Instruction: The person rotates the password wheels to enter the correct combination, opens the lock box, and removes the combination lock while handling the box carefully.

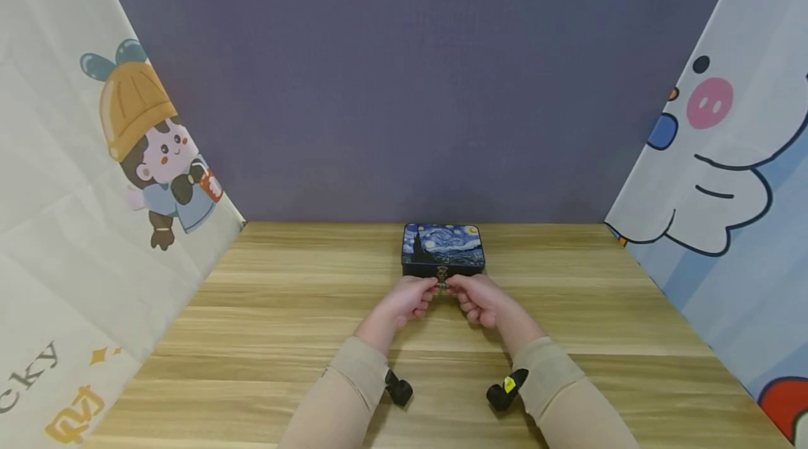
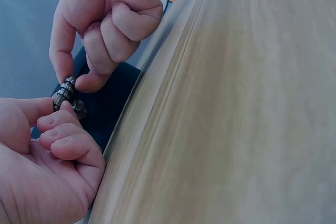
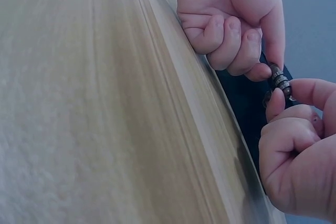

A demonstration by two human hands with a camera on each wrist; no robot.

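Observation:
A small dark box [image 1: 443,245] with a swirling blue night-sky picture on its lid sits at the back of the table, lid down. At its front latch [image 1: 442,272] is a small cylindrical combination lock [image 2: 65,91] with ridged number rings. My left hand [image 1: 410,298] pinches one end of the lock between thumb and index finger, the other fingers curled in. From the opposite side my right hand [image 1: 482,300] pinches the other end the same way. In the right wrist view the lock's rings [image 3: 282,81] show between both hands' fingertips.
The wood-grain table [image 1: 284,337] runs up to a plain grey-purple panel [image 1: 429,84] right behind the box. Cartoon-printed sheets hang at the left [image 1: 57,189] and right [image 1: 745,224]. Black wrist straps with small cameras sit by both sleeves.

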